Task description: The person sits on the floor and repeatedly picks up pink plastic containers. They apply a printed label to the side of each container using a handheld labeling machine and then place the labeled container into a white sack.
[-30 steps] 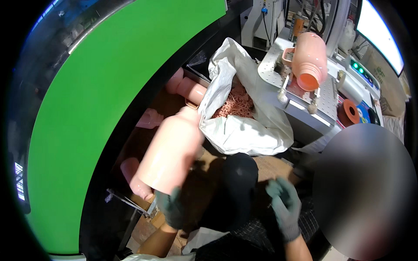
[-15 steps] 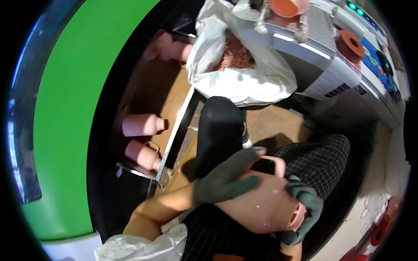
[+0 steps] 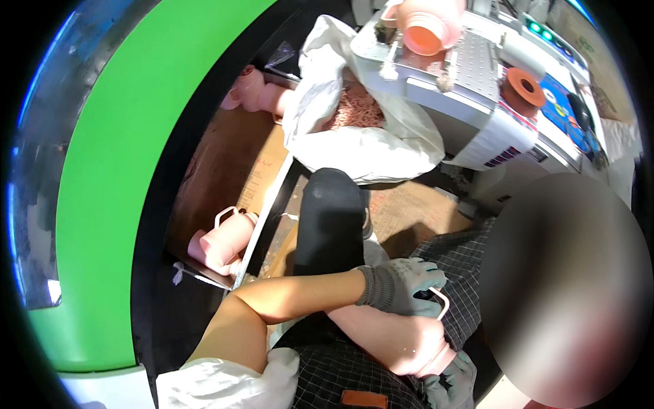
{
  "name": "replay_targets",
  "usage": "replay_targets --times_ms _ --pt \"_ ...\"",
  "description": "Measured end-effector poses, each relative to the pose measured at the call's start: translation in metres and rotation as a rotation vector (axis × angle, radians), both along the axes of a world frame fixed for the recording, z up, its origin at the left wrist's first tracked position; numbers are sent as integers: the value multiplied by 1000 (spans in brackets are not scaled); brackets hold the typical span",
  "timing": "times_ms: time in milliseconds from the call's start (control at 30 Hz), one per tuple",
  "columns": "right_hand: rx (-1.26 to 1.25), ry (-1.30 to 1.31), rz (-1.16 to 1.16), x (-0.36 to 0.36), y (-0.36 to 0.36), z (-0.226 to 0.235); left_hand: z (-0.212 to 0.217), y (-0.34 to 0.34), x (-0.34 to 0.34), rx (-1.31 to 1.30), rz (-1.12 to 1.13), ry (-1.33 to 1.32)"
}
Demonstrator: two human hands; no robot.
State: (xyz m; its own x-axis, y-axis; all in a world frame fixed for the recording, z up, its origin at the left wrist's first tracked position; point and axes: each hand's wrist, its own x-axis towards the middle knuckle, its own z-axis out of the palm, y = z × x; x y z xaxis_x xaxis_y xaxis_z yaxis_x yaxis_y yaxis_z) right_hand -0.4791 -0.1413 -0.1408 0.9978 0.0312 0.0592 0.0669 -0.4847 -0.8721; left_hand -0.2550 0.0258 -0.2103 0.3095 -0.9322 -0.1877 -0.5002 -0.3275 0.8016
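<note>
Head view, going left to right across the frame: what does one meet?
Green curved panel → pink jug on the floor → white sack of pink granules → left hand on the pink jug in the lap → orange tape roll.

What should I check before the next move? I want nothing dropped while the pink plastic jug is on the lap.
1. Left gloved hand on the pink plastic jug: ok, it lies over the top by the wire handle.
2. Right gloved hand under the jug's end: ok, though the fingers are partly hidden.
3. Jug resting across the lap: ok.
4. Jug opening condition: cannot tell, hidden.
5. White sack of pink granules open: ok.
6. Grey machine already holds a jug: not ok.
</note>
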Motion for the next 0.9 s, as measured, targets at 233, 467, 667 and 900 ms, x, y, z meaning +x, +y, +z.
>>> replay_targets --times_ms 233,467,667,900 --pt "46 226 89 -12 -4 16 -6 7 -5 -110 -32 16" --pt "-177 241 112 -28 16 7 -13 58 -8 -232 158 239" --pt "-5 -357 -998 -50 21 -36 2 102 -1 -282 487 439" --pt "-124 -260 -291 220 13 44 13 81 7 -472 243 -88"
